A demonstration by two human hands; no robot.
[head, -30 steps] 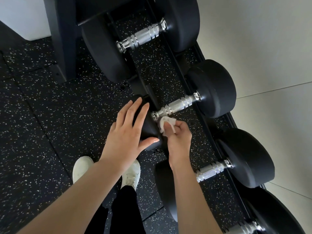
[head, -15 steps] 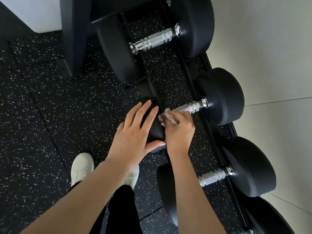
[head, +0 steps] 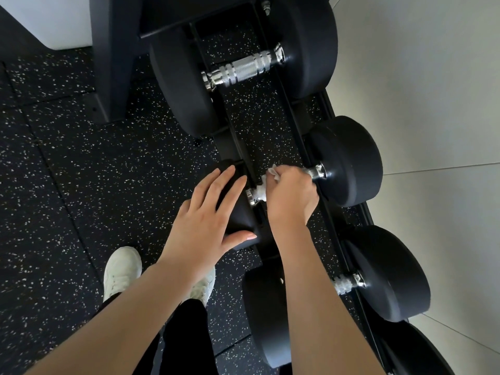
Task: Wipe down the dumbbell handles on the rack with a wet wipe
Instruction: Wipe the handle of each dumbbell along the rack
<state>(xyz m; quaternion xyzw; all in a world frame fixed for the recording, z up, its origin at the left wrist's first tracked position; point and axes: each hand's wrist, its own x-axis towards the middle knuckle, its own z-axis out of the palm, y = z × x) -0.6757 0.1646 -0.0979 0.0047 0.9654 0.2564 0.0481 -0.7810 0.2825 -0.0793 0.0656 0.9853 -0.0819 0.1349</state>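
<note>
The right hand (head: 292, 196) has slid along the handle (head: 315, 171), fingers curled around the wipe (head: 266, 182); the left hand (head: 205, 220) rests flat-fingered on the dumbbell head (head: 238, 212), 2 dumbbells (head: 243, 69) (head: 389, 277) flanking.

Black dumbbell heads (head: 349, 161); white wipe (head: 270, 175); white-speckled black floor (head: 108, 171)

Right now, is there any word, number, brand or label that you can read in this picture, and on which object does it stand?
None can be read.
Dumbbell heads: plain black, no weight number showing.
Wet wipe: white, no print visible.
Rack: no label visible.
White shoes: no logo can be made out.
</note>
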